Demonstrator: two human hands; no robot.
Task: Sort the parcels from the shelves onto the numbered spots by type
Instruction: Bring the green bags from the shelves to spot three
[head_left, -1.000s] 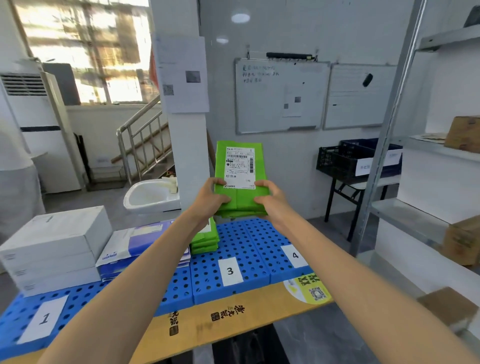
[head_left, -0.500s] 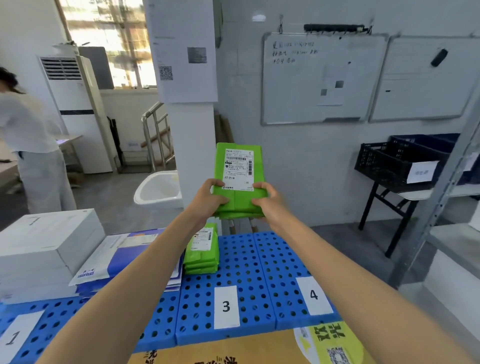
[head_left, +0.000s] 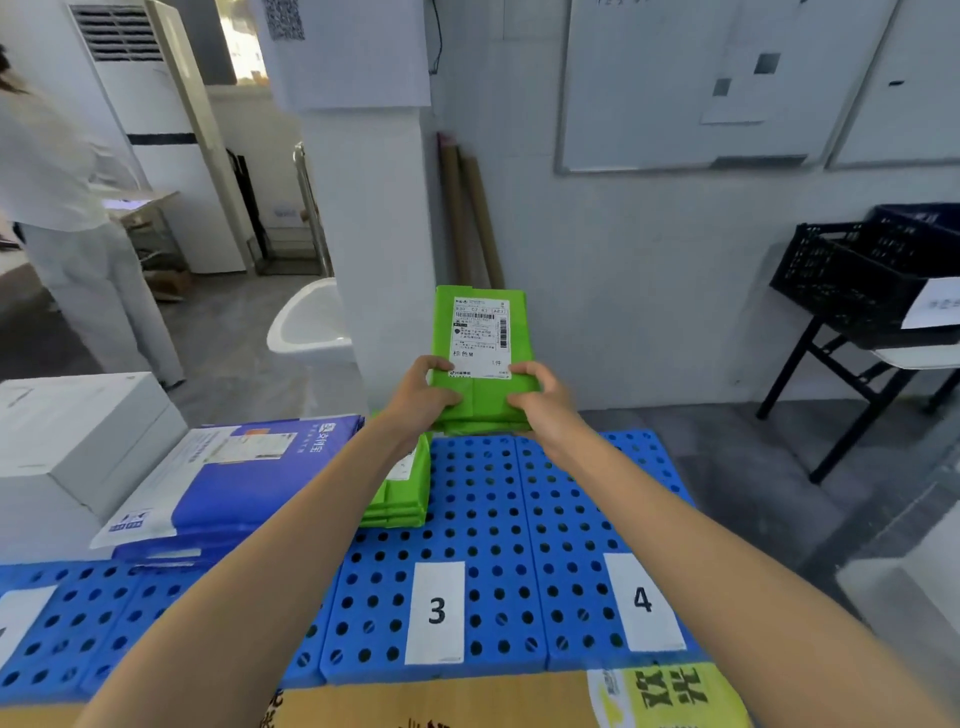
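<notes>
Both hands grip a stack of green parcels by its near end: the left hand curls round the left edge, the right hand round the right. The stack is held in the air above the blue perforated panels, just past a pile of green parcels lying behind the label 3 on the desk

2 bare forearms reach forward and converge, the left from the lower left and the right from the lower right. The left hand and right hand grip the near end of the green parcel stack at opposite edges. Each thumb lies on the top face, the other fingers hidden beneath.
</notes>
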